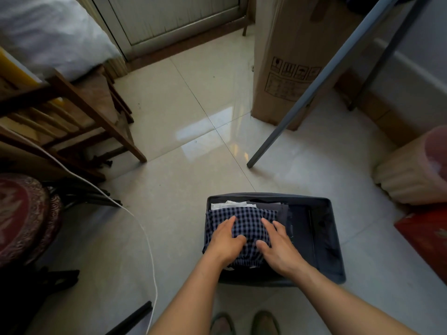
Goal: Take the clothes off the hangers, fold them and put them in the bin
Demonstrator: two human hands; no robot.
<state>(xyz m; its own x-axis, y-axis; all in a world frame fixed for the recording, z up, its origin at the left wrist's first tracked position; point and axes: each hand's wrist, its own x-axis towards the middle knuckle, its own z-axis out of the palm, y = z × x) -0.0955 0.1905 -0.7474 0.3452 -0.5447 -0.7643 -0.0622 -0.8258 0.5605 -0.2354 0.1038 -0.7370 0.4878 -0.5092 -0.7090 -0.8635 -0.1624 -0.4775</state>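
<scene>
Inside the bin point(336, 240) — left hand point(227, 240), right hand point(278, 243) flat, fingers spread, on a checked garment point(244, 218); perhaps dark clothes beside.

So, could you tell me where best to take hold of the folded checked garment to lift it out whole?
Probably by its two short side edges, from above: the checked garment lies flat in the bin, with the left hand and right hand pressing on top.

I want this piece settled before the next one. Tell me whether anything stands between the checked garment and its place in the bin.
Nothing visible does. The checked garment already lies in the left part of the bin, on other folded clothes. The left hand and the right hand rest flat on it.
</scene>
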